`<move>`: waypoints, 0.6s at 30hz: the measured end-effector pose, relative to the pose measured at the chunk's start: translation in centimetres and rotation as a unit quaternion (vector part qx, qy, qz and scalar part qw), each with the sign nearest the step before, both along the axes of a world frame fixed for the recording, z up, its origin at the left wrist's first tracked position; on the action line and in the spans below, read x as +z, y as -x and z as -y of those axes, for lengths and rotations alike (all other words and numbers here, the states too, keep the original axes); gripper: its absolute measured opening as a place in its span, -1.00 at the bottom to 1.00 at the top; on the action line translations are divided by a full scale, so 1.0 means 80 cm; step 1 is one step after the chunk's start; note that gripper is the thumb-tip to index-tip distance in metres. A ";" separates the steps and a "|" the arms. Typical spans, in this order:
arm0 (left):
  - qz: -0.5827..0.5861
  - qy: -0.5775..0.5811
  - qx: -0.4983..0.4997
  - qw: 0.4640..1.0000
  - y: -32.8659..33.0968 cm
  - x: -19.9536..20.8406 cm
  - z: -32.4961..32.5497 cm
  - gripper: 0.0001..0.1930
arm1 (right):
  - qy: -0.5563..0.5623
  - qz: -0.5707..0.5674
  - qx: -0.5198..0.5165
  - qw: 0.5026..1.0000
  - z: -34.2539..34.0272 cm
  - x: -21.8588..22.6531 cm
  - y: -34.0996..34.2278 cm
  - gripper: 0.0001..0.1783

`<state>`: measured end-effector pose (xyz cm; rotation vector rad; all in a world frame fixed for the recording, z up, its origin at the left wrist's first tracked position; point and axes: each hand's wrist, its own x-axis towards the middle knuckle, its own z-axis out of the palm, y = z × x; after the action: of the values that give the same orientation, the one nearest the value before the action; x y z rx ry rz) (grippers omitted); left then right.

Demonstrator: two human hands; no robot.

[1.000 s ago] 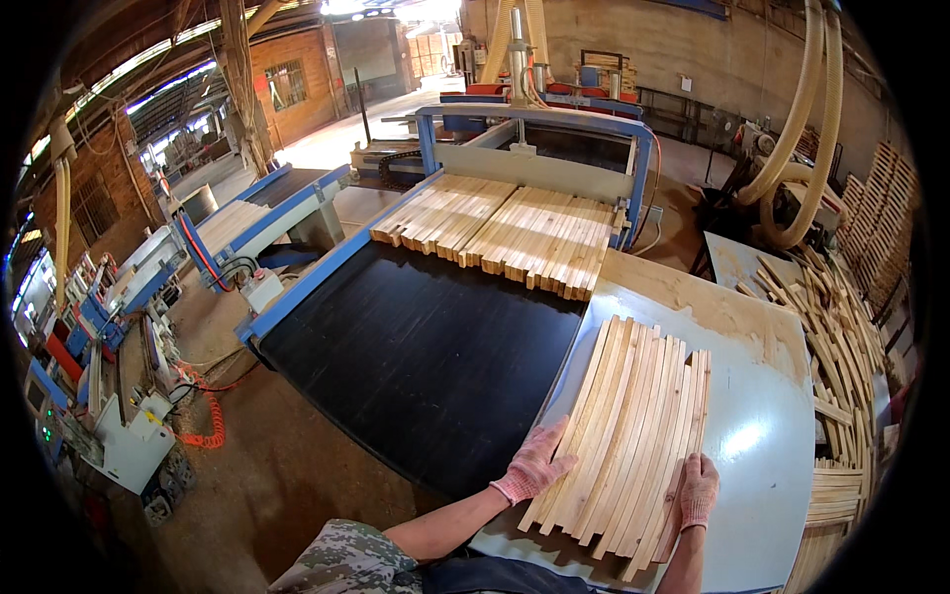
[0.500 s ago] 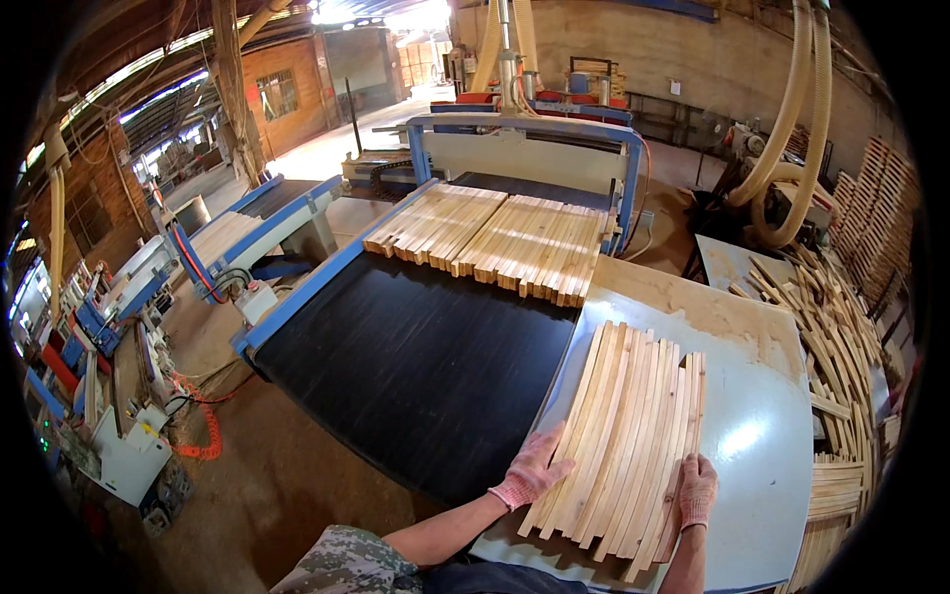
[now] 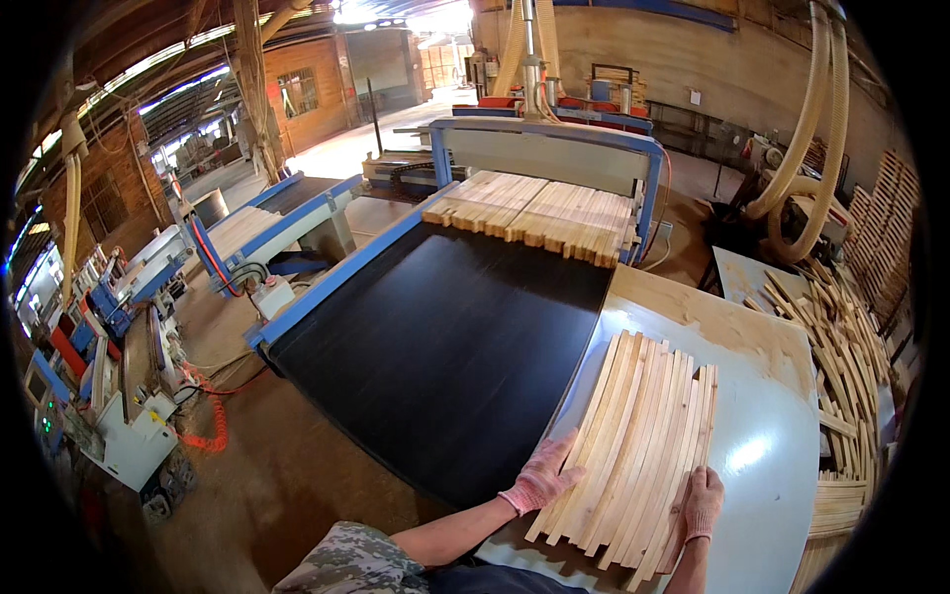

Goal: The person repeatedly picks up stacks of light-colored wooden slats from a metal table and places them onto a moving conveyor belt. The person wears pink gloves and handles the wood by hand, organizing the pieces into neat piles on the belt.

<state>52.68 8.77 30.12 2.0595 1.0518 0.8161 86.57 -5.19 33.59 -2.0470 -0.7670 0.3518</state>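
A row of pale wooden strips [image 3: 628,455] lies side by side on the grey tabletop [image 3: 757,416], its ends uneven. At its left edge rests my left hand [image 3: 542,477] in a pinkish knit glove, fingers stretched along the outer strip and thumb apart. My right hand [image 3: 704,503], gloved alike, presses the opposite edge with its fingers curled against the outermost strip; its fingertips are partly hidden. Beyond, another batch of wooden strips [image 3: 534,216] sits on the black conveyor belt [image 3: 435,346], close to the blue-framed machine gantry [image 3: 549,148].
The belt's blue side rail [image 3: 346,267] runs along its left. Loose wooden strips [image 3: 841,346] are heaped at the right, below ribbed hoses [image 3: 831,129]. A second conveyor [image 3: 257,223] and a control box [image 3: 119,445] stand at the left.
The batch on the belt has travelled farther away toward the gantry, baring more black belt. My hands stay at both sides of the near row; the view has shifted slightly.
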 end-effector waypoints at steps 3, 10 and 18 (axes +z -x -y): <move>0.011 -0.026 0.009 1.000 -0.001 -0.008 0.000 -0.09 | 0.015 0.000 0.005 1.000 0.000 0.008 0.003 -0.47; 0.001 0.002 0.002 1.000 0.000 -0.001 -0.001 -0.08 | 0.007 0.016 0.001 1.000 -0.001 -0.008 -0.004 -0.47; -0.010 0.048 0.002 0.999 0.003 0.013 0.003 -0.07 | -0.009 -0.030 0.057 0.998 0.001 0.012 0.006 -0.48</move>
<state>52.45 8.52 31.13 1.9894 1.0868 0.7336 86.11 -5.29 34.55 -1.9715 -0.8499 0.4679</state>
